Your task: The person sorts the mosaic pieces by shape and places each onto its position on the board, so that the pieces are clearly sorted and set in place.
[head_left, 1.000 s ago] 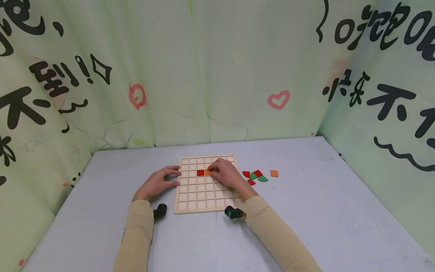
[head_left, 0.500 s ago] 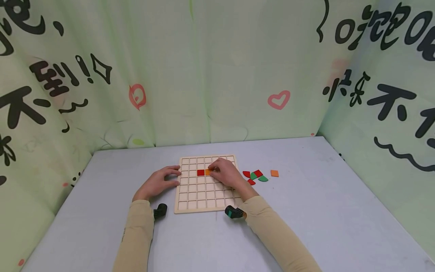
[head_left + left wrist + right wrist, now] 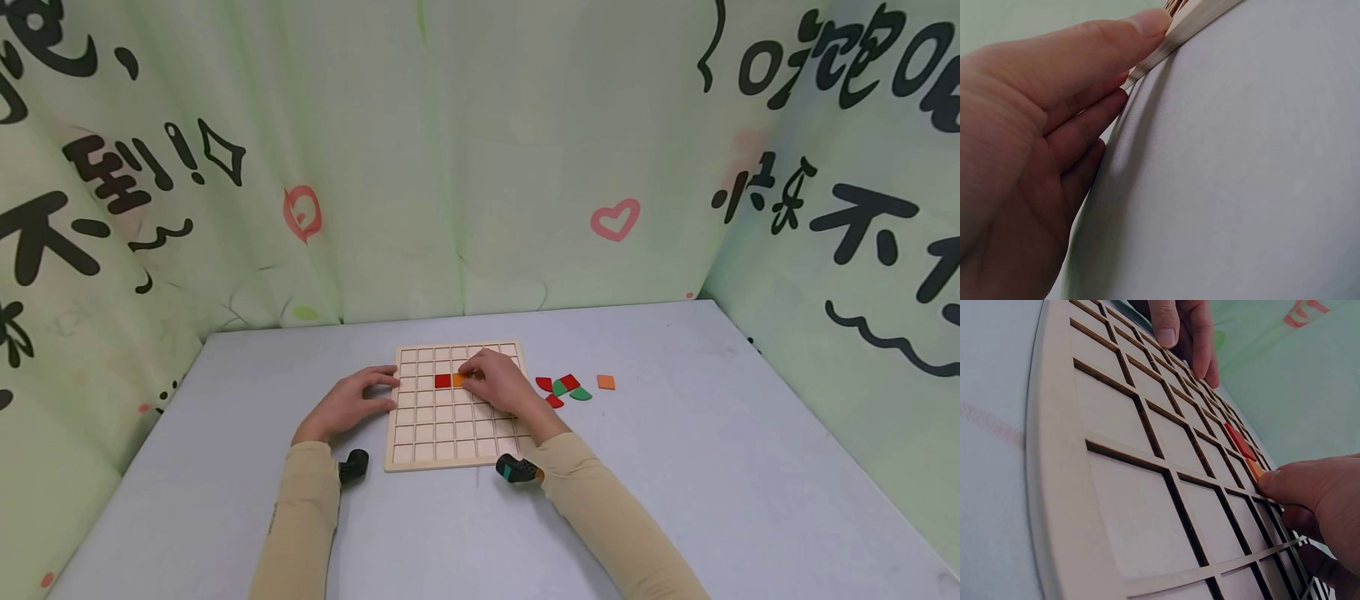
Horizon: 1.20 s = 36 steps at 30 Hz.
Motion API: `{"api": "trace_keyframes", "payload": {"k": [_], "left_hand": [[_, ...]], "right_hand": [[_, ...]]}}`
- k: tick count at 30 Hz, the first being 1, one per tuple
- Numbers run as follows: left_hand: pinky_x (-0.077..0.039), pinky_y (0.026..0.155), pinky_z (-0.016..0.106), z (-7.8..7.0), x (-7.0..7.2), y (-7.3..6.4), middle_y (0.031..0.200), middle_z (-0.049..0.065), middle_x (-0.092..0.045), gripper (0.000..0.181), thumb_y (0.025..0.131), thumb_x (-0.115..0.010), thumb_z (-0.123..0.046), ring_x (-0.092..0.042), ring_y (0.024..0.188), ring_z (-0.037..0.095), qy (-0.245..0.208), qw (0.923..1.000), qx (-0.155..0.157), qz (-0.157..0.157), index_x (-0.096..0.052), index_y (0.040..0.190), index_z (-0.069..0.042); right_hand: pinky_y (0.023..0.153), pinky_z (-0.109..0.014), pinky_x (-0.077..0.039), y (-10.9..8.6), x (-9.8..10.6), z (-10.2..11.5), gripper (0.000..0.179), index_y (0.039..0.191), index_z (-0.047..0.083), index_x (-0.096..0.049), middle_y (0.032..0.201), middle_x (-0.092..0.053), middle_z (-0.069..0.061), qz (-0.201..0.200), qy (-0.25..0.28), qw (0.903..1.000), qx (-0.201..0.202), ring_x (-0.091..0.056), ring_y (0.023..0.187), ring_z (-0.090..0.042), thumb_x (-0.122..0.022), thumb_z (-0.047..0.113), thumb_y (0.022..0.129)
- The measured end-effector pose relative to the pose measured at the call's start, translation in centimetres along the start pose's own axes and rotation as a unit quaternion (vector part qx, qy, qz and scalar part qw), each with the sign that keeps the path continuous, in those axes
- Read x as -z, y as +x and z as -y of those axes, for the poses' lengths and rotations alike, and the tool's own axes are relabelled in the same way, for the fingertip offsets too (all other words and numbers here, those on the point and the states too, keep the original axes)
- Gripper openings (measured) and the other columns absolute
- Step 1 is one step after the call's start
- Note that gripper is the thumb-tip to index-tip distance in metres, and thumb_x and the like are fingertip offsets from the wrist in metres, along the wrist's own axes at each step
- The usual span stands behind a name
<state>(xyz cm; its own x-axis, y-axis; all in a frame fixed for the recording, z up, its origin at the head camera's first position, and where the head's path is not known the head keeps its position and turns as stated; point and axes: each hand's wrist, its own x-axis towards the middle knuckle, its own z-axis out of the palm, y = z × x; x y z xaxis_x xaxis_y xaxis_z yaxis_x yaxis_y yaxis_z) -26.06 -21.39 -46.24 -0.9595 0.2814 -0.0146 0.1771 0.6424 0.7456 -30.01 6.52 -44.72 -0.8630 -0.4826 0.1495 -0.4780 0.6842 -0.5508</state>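
Observation:
A wooden grid board [image 3: 442, 433] lies flat on the grey table. One red square tile [image 3: 442, 381] sits in a cell near its middle. Beside it is an orange tile [image 3: 457, 379], which my right hand [image 3: 495, 382] pinches with curled fingers. In the right wrist view the thumb [image 3: 1285, 484] touches the orange tile [image 3: 1255, 469], next to the red tile [image 3: 1238, 440]. My left hand [image 3: 348, 404] rests at the board's left edge, with its thumb [image 3: 1141, 25] on the rim [image 3: 1191, 28] and its fingers straight alongside.
Loose tiles lie right of the board: red [image 3: 569, 382] and green [image 3: 580, 394] pieces in a small cluster, and an orange square [image 3: 606, 382] farther right. Printed green curtains [image 3: 480, 167] close off the table at the back and both sides.

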Motion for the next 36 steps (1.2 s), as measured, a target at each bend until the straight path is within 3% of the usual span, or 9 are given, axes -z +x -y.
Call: {"api": "trace_keyframes", "payload": {"k": [36], "left_hand": [[-0.028, 0.116, 0.05, 0.02, -0.01, 0.04, 0.15, 0.005, -0.044, 0.04, 0.089, -0.074, -0.023, -0.031, 0.142, 0.032, 0.006, 1.0, 0.004, -0.003, -0.066, 0.125, -0.009]], "right_hand": [[0.086, -0.033, -0.055, -0.38, 0.63, -0.47, 0.024, 0.115, 0.005, -0.071, 0.108, -0.065, -0.008, -0.022, -0.003, 0.9997, -0.013, -0.063, 0.095, -0.021, -0.066, 0.012, 0.093]]}}
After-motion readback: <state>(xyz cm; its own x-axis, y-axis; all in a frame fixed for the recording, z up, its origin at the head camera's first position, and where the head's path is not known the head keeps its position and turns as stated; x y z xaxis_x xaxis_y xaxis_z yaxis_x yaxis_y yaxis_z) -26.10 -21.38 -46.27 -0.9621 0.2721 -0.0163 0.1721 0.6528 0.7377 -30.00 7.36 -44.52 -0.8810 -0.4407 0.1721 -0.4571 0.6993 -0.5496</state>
